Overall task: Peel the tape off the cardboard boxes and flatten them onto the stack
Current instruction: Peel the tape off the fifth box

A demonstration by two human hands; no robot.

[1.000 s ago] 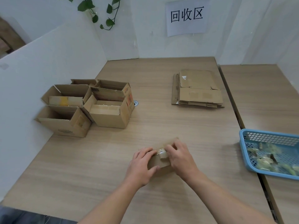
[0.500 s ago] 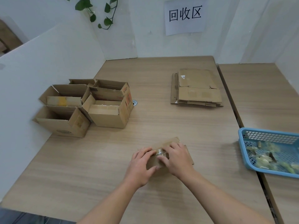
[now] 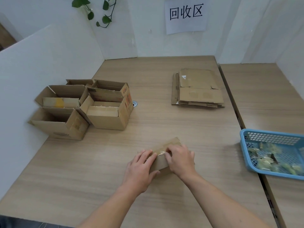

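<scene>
A small flattened cardboard box (image 3: 166,146) lies on the wooden table (image 3: 164,122) in front of me. My left hand (image 3: 139,168) holds its near left end, thumb curled under the edge and fingers on top. My right hand (image 3: 180,159) covers its right part and pinches a strip of clear tape (image 3: 160,153) on the cardboard. A stack of flattened boxes (image 3: 197,89) lies at the far right of the table. Several open boxes (image 3: 82,107) stand at the left.
A blue plastic basket (image 3: 246,148) with crumpled tape scraps sits on the right-hand table. White partition walls close off the left and back. A small round metal fitting (image 3: 134,104) sits in the tabletop beside the open boxes.
The cardboard piece has come flatter and more of its far end shows. My right hand has shifted slightly along it with the tape; my left hand has stayed at the near end.
</scene>
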